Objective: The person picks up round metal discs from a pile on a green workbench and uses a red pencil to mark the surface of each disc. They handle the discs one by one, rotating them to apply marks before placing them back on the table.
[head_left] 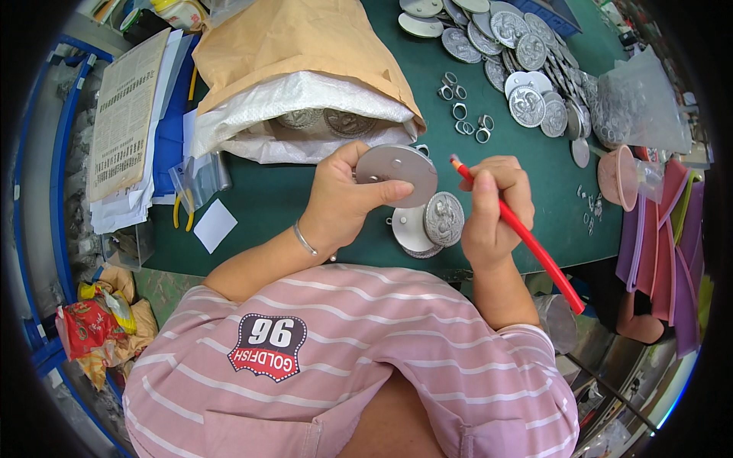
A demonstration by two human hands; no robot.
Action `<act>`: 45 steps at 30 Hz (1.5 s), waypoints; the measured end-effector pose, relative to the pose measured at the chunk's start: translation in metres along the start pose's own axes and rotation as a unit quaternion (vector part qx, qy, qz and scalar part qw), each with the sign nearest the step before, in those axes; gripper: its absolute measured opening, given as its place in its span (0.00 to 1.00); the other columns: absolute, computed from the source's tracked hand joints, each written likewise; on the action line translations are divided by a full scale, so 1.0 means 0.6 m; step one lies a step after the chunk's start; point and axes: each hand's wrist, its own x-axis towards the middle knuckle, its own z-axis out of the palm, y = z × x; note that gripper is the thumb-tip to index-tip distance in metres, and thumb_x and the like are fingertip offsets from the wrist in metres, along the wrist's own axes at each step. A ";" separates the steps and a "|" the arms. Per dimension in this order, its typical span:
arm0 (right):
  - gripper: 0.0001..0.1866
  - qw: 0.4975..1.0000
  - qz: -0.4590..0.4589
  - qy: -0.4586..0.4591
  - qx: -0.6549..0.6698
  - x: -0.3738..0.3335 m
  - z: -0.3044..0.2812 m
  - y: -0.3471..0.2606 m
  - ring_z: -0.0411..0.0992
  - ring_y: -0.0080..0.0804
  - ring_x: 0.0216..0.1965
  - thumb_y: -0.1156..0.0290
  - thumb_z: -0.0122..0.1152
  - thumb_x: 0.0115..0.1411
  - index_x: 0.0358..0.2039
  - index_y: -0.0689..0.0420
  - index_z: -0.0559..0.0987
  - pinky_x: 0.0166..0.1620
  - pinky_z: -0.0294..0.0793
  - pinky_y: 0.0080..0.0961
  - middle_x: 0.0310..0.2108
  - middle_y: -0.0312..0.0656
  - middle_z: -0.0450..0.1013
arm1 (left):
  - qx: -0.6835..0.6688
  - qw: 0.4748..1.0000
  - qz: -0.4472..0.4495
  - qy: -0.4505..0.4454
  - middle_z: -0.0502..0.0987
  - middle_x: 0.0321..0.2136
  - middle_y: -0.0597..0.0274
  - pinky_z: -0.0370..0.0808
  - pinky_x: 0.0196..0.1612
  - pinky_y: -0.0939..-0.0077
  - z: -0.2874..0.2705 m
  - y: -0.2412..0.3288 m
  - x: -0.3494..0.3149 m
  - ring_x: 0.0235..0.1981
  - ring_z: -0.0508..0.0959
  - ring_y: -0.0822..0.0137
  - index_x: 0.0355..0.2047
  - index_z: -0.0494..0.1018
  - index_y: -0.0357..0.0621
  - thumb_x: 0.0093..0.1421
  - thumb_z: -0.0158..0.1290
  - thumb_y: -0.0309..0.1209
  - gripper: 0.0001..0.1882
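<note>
Pink cloth with white stripes, the worker's shirt point(343, 343), comes closest, up against the near edge of the green tabletop point(282, 221). The two hands are apart from each other, each clamped on something: the left hand point(340, 192) pinches a round grey disc point(408, 168), thumb across its flat face, while the right hand point(495, 210) is closed round a red stick point(546, 263), its tip aimed at the disc but not touching it. That disc is held over the tabletop toward the near edge, near some loose discs point(444, 219). Toward the far edge, left of the middle, a brown paper bag point(305, 42) gapes with more inside. Small rings point(460, 111) lie between it and a heap of discs point(528, 105) by the far right corner. A pink cup point(617, 177) stands by the right edge; a white card point(215, 227) lies near the left end of the near edge.
</note>
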 end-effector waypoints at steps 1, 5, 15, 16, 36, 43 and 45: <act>0.02 0.999 0.019 0.011 0.026 0.002 -0.001 -0.002 0.67 0.34 0.23 0.80 0.52 0.52 0.24 0.62 0.70 0.31 0.64 0.29 0.20 0.42 0.70 | 0.014 1.000 0.016 0.000 0.76 0.31 0.58 0.75 0.39 0.74 -0.001 -0.002 0.001 0.34 0.77 0.68 0.31 0.68 0.38 0.45 0.60 0.16 0.15; 0.03 0.995 -0.010 0.009 0.103 0.002 -0.001 0.000 0.67 0.31 0.22 0.78 0.49 0.54 0.25 0.62 0.70 0.31 0.64 0.29 0.20 0.42 0.70 | 0.102 0.992 0.076 -0.001 0.77 0.29 0.59 0.76 0.37 0.76 -0.006 -0.004 0.001 0.32 0.77 0.70 0.28 0.68 0.39 0.45 0.60 0.15 0.14; 0.02 0.986 -0.063 -0.033 0.149 -0.001 0.004 -0.006 0.66 0.30 0.21 0.78 0.48 0.54 0.27 0.61 0.70 0.32 0.64 0.29 0.20 0.41 0.70 | 0.125 0.975 0.183 -0.027 0.78 0.32 0.54 0.75 0.39 0.78 0.003 -0.005 0.000 0.35 0.78 0.71 0.26 0.69 0.37 0.46 0.58 0.14 0.10; 0.02 0.986 -0.062 -0.033 0.149 -0.001 0.004 -0.006 0.66 0.30 0.21 0.78 0.48 0.54 0.27 0.61 0.70 0.32 0.64 0.29 0.20 0.41 0.70 | 0.132 0.973 0.189 -0.029 0.78 0.32 0.54 0.75 0.39 0.78 0.002 -0.005 -0.001 0.35 0.78 0.70 0.26 0.69 0.36 0.46 0.57 0.13 0.10; 0.14 0.977 0.046 -0.086 0.188 -0.020 0.029 0.007 0.72 0.31 0.30 0.87 0.64 0.43 0.27 0.59 0.70 0.39 0.69 0.26 0.32 0.48 0.75 | 0.271 0.951 0.146 -0.026 0.77 0.30 0.56 0.74 0.39 0.78 0.011 0.013 -0.008 0.35 0.77 0.69 0.32 0.71 0.36 0.47 0.58 0.14 0.12; 0.08 0.958 0.157 -0.052 0.234 -0.014 0.016 0.008 0.71 0.31 0.34 0.82 0.57 0.53 0.34 0.63 0.70 0.41 0.69 0.24 0.31 0.48 0.73 | 0.279 0.907 0.314 -0.035 0.77 0.30 0.56 0.73 0.35 0.81 -0.011 -0.002 0.003 0.32 0.77 0.69 0.31 0.73 0.36 0.44 0.59 0.14 0.12; 0.08 0.981 0.101 0.018 0.164 -0.009 0.024 0.004 0.70 0.32 0.33 0.74 0.55 0.57 0.35 0.64 0.71 0.40 0.68 0.24 0.30 0.47 0.73 | 0.289 0.893 0.343 -0.025 0.77 0.29 0.55 0.72 0.33 0.81 -0.010 -0.002 0.004 0.30 0.77 0.68 0.30 0.73 0.37 0.44 0.60 0.13 0.13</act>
